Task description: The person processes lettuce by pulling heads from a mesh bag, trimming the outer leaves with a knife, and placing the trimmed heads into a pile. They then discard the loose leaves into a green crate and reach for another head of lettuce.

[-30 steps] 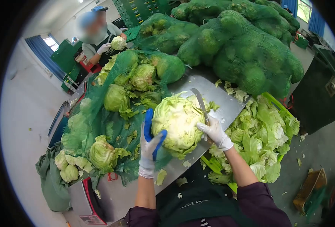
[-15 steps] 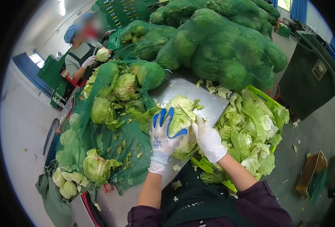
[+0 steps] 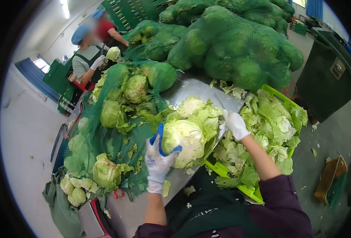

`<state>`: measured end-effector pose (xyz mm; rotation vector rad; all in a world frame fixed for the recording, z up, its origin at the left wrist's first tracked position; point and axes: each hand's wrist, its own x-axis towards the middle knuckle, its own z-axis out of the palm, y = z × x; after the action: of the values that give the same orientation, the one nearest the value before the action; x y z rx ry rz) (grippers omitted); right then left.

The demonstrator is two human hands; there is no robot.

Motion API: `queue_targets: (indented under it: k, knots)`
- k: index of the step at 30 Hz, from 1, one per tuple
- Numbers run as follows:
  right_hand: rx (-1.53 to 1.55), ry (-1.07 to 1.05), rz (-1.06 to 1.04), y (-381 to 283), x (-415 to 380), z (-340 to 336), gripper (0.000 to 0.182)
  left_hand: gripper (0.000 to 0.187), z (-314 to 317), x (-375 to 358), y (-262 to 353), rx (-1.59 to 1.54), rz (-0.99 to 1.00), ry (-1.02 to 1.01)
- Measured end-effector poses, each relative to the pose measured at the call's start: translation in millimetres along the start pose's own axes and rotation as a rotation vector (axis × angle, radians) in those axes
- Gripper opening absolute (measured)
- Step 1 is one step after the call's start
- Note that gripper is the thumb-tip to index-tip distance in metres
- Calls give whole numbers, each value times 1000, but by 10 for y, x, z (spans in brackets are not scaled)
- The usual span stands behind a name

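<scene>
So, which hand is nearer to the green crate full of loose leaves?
The right hand. It is at the table edge, just beside the green crate with its loose leaves. The left hand holds the cabbage over the table, farther from the crate.

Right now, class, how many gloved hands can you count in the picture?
3. The wearer's left hand grips a cabbage on the steel table; the right hand is by the loose leaves; a co-worker's hand is at far left. Other hands may be hidden.

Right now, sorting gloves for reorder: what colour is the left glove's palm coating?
Blue coating on a white knit left glove, seen in the head view.
</scene>
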<state>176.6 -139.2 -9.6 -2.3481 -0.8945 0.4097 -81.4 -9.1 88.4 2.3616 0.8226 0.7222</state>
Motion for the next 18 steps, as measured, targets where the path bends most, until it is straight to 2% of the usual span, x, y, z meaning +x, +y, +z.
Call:
queue_targets:
  k: [1,2,4,5,6,8,9,10,12,13,18]
  knots:
    - [45,198,-34,-46,-97,108,39,73,-123,83,-19,123,-25,-92]
    - [93,397,-65,-94,-210,212,45,73,-142,136,-98,130,-35,-84]
    - [23,365,-181,-478,-596,330,54,74,-33,220,-350,129,70,-23]
    - [44,332,-213,-719,-795,343,59,67,98,247,-426,153,109,80]
    - [171,269,-192,-939,-916,315,60,67,193,278,-485,152,117,81]
    - [107,210,-102,-1100,-941,410,62,64,354,299,-553,-97,227,232]
    - [81,303,-136,-1055,-886,547,57,61,419,274,-540,-181,189,186]
    - [80,304,-133,-1014,-834,566,57,61,416,271,-404,-183,189,183]
    - [23,353,-159,-925,-713,543,51,53,375,218,-149,-27,119,116]
    - [-47,363,-170,-916,-658,535,46,52,403,219,-121,16,147,139]
    - [-5,191,-80,-921,-375,433,44,50,490,256,-120,106,128,201]
